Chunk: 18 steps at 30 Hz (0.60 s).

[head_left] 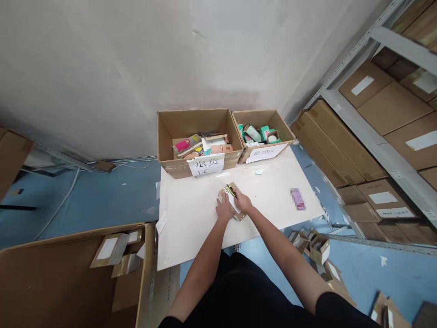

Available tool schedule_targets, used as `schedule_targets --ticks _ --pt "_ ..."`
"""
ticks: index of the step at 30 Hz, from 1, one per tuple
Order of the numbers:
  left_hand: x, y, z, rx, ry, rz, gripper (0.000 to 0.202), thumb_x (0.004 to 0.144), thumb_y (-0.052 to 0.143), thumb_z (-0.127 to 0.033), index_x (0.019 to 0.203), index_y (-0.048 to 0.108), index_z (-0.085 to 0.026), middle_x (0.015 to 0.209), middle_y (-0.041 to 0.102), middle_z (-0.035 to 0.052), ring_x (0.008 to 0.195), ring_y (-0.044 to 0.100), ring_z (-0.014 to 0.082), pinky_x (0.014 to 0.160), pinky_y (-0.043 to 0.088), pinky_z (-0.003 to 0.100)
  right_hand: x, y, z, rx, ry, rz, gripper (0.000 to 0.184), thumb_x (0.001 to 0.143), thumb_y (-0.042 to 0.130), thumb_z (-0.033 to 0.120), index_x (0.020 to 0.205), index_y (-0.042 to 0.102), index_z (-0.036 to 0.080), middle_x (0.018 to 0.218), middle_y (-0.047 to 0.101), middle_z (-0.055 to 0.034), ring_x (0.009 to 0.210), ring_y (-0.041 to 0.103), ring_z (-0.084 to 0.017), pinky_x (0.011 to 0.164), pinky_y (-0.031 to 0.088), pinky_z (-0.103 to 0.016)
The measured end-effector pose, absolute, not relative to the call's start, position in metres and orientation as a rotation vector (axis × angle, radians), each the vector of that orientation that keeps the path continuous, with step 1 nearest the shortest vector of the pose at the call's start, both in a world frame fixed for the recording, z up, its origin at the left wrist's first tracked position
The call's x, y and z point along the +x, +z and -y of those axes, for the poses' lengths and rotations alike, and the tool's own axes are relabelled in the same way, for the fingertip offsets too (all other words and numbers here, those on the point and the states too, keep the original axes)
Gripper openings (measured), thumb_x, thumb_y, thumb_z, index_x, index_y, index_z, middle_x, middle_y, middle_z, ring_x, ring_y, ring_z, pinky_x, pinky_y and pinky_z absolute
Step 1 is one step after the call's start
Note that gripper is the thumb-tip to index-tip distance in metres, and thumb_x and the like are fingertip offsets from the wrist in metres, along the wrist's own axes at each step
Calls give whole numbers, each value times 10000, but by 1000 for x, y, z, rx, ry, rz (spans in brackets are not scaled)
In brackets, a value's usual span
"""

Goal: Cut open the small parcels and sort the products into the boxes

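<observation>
Hands at a small cardboard parcel [235, 207], which I find near the middle of the white worktop [191, 221], between its front edge and the open cartons, one at the rear left corner [172, 170] and one along the rear edge toward the right [268, 154]. My left hand [224, 208] lies on the parcel's left side, fingers spread slightly apart. The fingers of my right hand [242, 201], the nearer to the worktop's right edge, are clamped on a yellow-and-black box cutter [231, 190]. The cutter's long axis slants from rear left to front right over the parcel's far part, appearing roughly parallel to the parcel's length; I cannot make out its blade. Near the right edge lies a blurred purple item [298, 199].
</observation>
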<state>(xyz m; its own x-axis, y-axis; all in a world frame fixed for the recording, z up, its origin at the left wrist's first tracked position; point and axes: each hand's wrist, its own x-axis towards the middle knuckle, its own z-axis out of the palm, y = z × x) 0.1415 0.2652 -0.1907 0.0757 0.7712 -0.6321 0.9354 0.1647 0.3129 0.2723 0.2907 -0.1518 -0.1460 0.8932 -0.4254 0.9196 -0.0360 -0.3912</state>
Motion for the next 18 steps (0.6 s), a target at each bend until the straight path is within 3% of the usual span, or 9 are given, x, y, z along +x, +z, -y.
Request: schedule_targets --ticks 9,18 --pt "141 -197 -266 1627 -247 -1729 1319 734 843 -504 1680 -68 -376 1764 -179 -15 1612 109 417 1154 445 507 283 -166 -284 2024 -963 -2129 530 1043 520 261 1559 399 251 1310 726 -79 1095 715 -242 851 472 -276" --pt "141 -202 -269 1600 -216 -1737 1349 708 856 -479 1677 -78 -385 1771 -148 -12 1610 118 418 1140 448 522 281 -180 -289 2037 -907 -2258 524 1066 448 248 1586 392 278 1391 689 -65 1200 682 -236 968 473 -291"
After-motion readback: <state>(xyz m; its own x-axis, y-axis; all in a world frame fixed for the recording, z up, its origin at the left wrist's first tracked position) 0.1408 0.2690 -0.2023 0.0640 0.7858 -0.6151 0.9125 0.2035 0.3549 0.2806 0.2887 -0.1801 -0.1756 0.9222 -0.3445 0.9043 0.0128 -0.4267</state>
